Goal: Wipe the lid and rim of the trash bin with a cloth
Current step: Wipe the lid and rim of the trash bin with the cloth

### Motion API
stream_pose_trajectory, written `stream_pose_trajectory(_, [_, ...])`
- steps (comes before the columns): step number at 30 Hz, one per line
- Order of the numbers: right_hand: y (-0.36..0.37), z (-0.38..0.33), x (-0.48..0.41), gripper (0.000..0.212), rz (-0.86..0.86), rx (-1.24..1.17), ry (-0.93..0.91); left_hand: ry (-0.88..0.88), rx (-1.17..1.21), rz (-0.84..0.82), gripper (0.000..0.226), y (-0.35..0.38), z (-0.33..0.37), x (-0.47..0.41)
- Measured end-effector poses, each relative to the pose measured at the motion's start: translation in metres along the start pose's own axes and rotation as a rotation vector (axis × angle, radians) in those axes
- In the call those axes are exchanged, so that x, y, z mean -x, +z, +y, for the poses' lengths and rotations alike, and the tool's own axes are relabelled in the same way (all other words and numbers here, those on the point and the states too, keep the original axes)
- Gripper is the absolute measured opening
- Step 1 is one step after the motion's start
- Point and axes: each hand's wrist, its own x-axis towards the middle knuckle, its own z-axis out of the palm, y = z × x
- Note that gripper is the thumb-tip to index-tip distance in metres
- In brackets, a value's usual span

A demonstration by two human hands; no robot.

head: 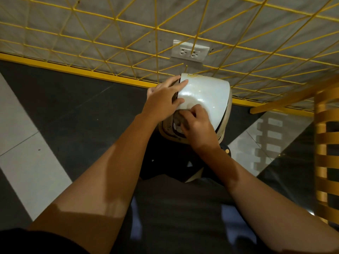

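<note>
1. The trash bin (pixel 226 114) is small and round, with a cream-white body. It stands on the dark floor (pixel 82 116), close to the wall.
2. The lid (pixel 205 94) is white and shiny. It is lifted up and tilts back, so its smooth side faces up. There is a yellow-brown stain near its top edge. The left hand (pixel 165 99) holds its left edge.
3. The rim (pixel 166 132) is a pale ring around the open top of the bin. It looks dark inside.
4. The cloth (pixel 177 117) is grey-brown and bunched up. It sits at the rim, just under the lid. The right hand (pixel 197 125) grips it and hides most of it.
</note>
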Motion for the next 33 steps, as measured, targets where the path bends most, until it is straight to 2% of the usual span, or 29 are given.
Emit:
stream_pose_trajectory(3, [0.011, 0.002, 0.007, 0.023, -0.152, 0.118, -0.056, -0.001, 0.020, 0.007, 0.055, -0.001, 0.001, 0.001])
stream_pose_trajectory(5, [0.015, 0.001, 0.013, 0.015, -0.169, 0.128, -0.096, -0.002, 0.047, 0.001, 0.055, -0.001, 0.001, 0.002])
stream_pose_trajectory(13, [0.006, -0.002, 0.001, 0.025, 0.082, -0.020, -0.016, -0.020, 0.083, -0.003, 0.056, -0.002, 0.002, 0.001])
stream_pose_trajectory(22, [0.020, 0.006, 0.011, 0.013, -0.119, 0.147, -0.122, -0.015, 0.104, 0.016, 0.056, -0.001, 0.002, 0.003])
stream_pose_trajectory(24, [0.017, 0.005, 0.011, 0.016, -0.076, 0.122, -0.099, -0.014, 0.110, 0.009, 0.055, 0.000, 0.002, 0.003])
stream_pose_trajectory(28, [0.010, 0.002, 0.006, 0.028, 0.112, -0.004, -0.024, -0.018, 0.106, 0.011, 0.055, -0.002, 0.001, 0.002])
stream_pose_trajectory(30, [0.012, 0.005, 0.009, 0.025, 0.101, 0.037, -0.036, -0.015, 0.100, 0.019, 0.055, -0.002, 0.002, 0.003])
stream_pose_trajectory(33, [0.017, 0.016, 0.019, 0.016, -0.009, 0.134, -0.039, -0.003, 0.094, 0.041, 0.055, -0.001, 0.002, 0.004])
